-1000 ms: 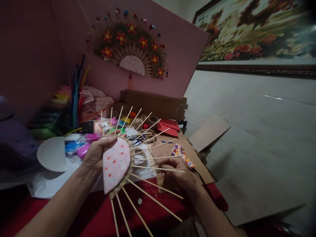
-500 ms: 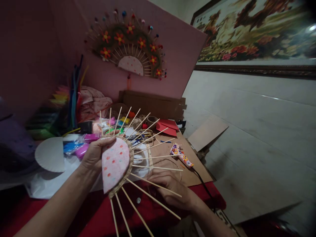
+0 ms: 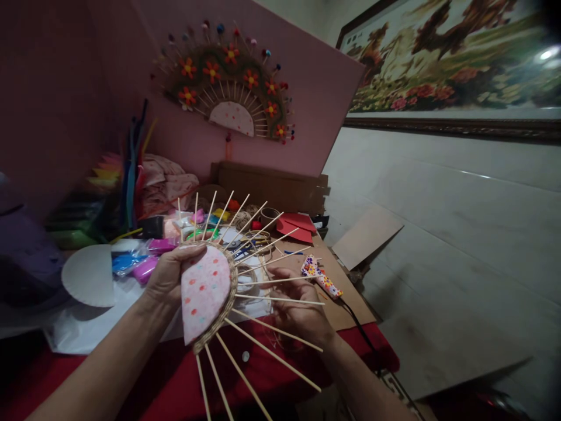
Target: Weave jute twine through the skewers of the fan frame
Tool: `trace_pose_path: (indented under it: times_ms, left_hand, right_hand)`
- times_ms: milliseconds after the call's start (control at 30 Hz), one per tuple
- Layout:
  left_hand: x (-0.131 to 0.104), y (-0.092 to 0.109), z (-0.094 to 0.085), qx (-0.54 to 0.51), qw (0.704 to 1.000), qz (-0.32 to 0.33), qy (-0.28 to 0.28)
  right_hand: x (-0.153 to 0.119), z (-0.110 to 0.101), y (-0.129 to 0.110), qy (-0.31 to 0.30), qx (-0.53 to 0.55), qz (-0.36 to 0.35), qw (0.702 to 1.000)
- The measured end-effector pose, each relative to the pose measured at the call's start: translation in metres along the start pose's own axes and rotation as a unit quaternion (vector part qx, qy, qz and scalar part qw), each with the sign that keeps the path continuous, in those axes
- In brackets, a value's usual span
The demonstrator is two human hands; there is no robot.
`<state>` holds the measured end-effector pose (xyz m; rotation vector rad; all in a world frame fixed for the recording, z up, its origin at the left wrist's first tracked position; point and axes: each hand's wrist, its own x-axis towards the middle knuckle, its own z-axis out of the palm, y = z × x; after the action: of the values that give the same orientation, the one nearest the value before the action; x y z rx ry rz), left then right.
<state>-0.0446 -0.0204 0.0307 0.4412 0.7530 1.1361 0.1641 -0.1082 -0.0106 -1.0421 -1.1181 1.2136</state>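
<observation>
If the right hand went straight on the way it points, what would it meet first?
Likely the braided rim of the spotted half-disc; depth is unclear, so the right hand might instead pass beneath it.

So the left hand (image 3: pixel 169 275) has the half-round spotted pink piece (image 3: pixel 205 292) pinched near its top end, thumb across the front. Twine-like braid (image 3: pixel 234 289) runs round the curved edge, and thin wooden sticks (image 3: pixel 276 357) fan out from there. The right hand (image 3: pixel 302 310) is behind a couple of the right-side sticks, fingers bent; can't really tell if it's gripping anything. Just past it on the cardboard sheet (image 3: pixel 339 313) there's a flowery glue gun (image 3: pixel 322 278), plus red paper (image 3: pixel 295 228) further back. White half disc (image 3: pixel 90 276) and bright packets (image 3: pixel 146 269) sit left, and a finished-looking flowered fan (image 3: pixel 232 118) is up on the pink board (image 3: pixel 307 105).
</observation>
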Motion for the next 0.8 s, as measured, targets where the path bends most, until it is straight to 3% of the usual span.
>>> trace_pose_path:
  times_ms: [167, 300, 400, 467, 567, 633, 733, 800]
  left_hand:
    - [0.002, 0.000, -0.002, -0.007, 1.000, 0.005, 0.004]
    - [0.002, 0.000, -0.001, -0.017, 1.000, 0.003, 0.006]
    - [0.002, 0.000, -0.002, -0.024, 1.000, 0.000, 0.005]
    - [0.002, 0.000, -0.002, -0.026, 1.000, 0.001, -0.002]
    - [0.002, 0.001, -0.003, -0.027, 1.000, 0.004, 0.001]
    - [0.001, 0.002, -0.002, -0.025, 1.000, 0.006, 0.008]
    - [-0.001, 0.003, 0.001, -0.018, 1.000, 0.006, 0.014]
    - [-0.002, 0.003, 0.003, -0.015, 1.000, 0.004, 0.020]
  right_hand:
    - [0.001, 0.008, 0.002, 0.032, 0.004, -0.012, 0.999]
    - [0.000, 0.010, 0.002, 0.007, 0.000, 0.024, 1.000]
    - [-0.001, 0.006, 0.001, -0.016, -0.064, 0.044, 0.997]
    - [-0.004, 0.000, 0.001, -0.025, -0.152, -0.005, 0.988]
    - [-0.008, -0.016, 0.000, -0.016, -0.294, -0.130, 0.947]
    - [-0.008, -0.033, -0.002, 0.019, -0.368, -0.179, 0.912]
    - [-0.005, -0.066, -0.006, 0.138, -0.462, -0.186, 0.856]
    - [0.001, -0.088, -0.009, 0.202, -0.545, -0.141, 0.802]
